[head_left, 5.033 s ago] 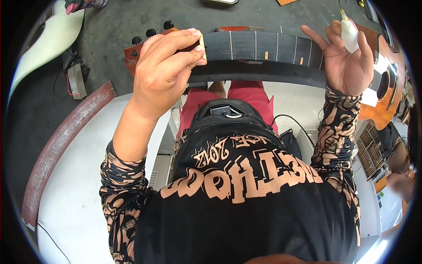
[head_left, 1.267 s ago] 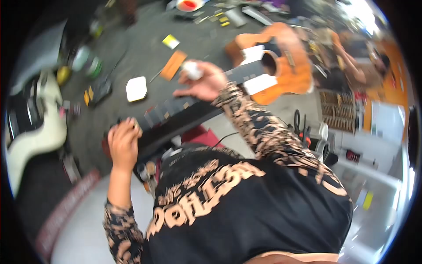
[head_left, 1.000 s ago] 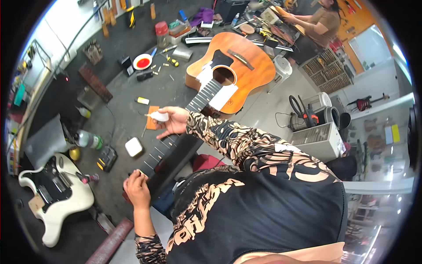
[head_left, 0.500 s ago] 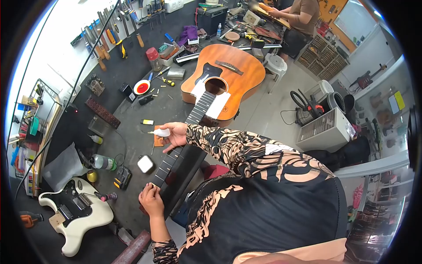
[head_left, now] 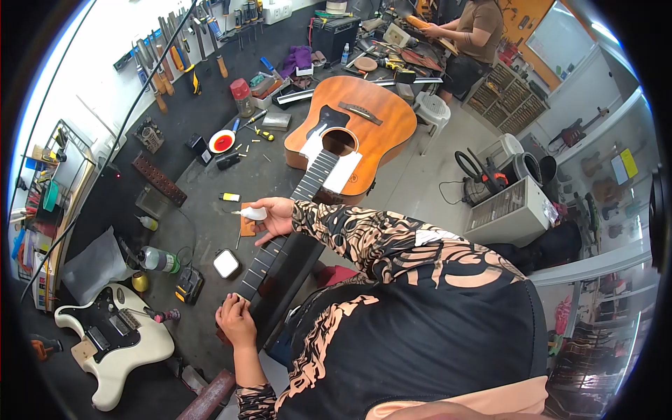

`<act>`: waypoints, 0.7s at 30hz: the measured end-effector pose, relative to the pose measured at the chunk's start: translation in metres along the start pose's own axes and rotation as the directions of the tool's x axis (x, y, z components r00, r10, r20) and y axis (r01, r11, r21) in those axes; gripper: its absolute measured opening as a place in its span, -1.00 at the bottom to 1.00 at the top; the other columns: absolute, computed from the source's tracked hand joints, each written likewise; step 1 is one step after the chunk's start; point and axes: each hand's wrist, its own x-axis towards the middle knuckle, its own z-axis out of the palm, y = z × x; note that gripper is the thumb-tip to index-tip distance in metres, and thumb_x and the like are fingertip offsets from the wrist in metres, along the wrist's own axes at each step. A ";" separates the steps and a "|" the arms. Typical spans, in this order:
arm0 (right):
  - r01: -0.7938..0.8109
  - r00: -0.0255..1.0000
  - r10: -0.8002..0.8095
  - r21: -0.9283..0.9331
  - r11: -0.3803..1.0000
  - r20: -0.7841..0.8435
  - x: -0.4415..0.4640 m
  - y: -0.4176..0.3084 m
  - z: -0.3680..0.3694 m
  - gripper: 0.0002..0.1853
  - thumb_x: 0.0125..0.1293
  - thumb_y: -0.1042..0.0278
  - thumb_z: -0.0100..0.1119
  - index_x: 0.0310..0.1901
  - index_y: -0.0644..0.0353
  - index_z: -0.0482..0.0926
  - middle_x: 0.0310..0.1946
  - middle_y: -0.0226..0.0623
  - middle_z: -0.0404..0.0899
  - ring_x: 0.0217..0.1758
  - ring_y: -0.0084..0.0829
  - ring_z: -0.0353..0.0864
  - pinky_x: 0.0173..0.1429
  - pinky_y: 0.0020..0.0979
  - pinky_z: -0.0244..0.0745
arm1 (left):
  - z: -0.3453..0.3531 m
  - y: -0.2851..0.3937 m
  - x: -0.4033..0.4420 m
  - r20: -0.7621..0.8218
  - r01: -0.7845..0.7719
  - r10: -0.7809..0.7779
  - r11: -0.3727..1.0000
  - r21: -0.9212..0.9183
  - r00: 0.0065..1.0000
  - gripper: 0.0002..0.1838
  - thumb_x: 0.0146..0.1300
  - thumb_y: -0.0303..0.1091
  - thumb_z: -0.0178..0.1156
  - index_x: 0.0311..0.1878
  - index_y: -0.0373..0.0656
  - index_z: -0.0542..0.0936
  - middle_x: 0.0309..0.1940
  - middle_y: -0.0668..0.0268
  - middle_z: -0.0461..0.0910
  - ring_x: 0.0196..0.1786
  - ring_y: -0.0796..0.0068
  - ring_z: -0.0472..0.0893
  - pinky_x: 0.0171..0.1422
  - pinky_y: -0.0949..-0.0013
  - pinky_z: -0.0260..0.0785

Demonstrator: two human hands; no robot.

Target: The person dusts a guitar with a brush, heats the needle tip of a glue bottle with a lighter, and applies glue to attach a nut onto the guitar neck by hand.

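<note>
An orange-brown acoustic guitar lies across the dark bench, white paper taped beside its soundhole. Its fretted neck runs down toward me. My right hand is closed around a small white squeeze bottle with a thin nozzle pointing left, just above the neck, its lower fingers spread. Around the head end of the neck, my left hand is closed, fingers curled over the fretboard edge; its thumb is partly hidden. Beside the right hand lies a small orange-brown piece.
A white electric guitar body lies at lower left. On the bench are a white square case, a battery, a clear bottle and a dish of red liquid. Another person works at the back.
The whole view has shifted slightly. My right hand still holds the bottle over the neck, and my left hand stays at its head end. The person at the back has moved their arms slightly.
</note>
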 end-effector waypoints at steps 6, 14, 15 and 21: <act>-0.009 1.000 0.009 0.014 1.000 0.000 0.001 0.000 0.000 -0.70 0.41 0.06 0.05 0.04 0.02 0.52 -0.09 -0.42 0.59 -0.03 -0.36 0.50 0.38 0.31 0.14 | -0.001 0.001 0.000 0.004 0.005 -0.005 1.000 0.002 1.000 -0.88 0.10 -0.44 0.32 -0.27 -0.18 0.69 -0.03 0.18 0.67 0.17 0.22 0.58 0.27 0.08 0.23; 0.001 1.000 -0.001 0.012 1.000 -0.009 0.000 0.002 0.001 -0.68 0.43 0.08 0.02 0.07 0.04 0.51 -0.08 -0.42 0.59 -0.07 -0.40 0.53 0.37 0.31 0.16 | 0.000 0.000 0.001 0.004 0.008 -0.008 1.000 0.013 1.000 -0.90 0.11 -0.42 0.32 -0.29 -0.16 0.69 -0.05 0.26 0.67 0.17 0.26 0.58 0.31 0.09 0.20; 0.004 1.000 -0.004 0.013 1.000 -0.008 0.001 0.001 -0.002 -0.68 0.43 0.08 0.02 0.07 0.04 0.51 -0.08 -0.42 0.59 -0.07 -0.40 0.53 0.37 0.31 0.16 | 0.000 0.000 0.001 0.013 0.006 -0.006 1.000 0.010 1.000 -0.90 0.10 -0.44 0.32 -0.28 -0.17 0.69 -0.04 0.23 0.67 0.18 0.25 0.57 0.30 0.09 0.21; -0.007 1.000 0.007 0.033 0.999 0.007 0.002 0.001 -0.002 -0.64 0.39 0.08 0.07 0.09 0.09 0.51 -0.06 -0.41 0.58 -0.02 -0.37 0.51 0.36 0.31 0.18 | -0.002 0.001 0.002 0.017 -0.011 0.011 1.000 0.008 1.000 -0.89 0.09 -0.46 0.32 -0.28 -0.17 0.68 -0.03 0.20 0.67 0.18 0.25 0.57 0.29 0.09 0.22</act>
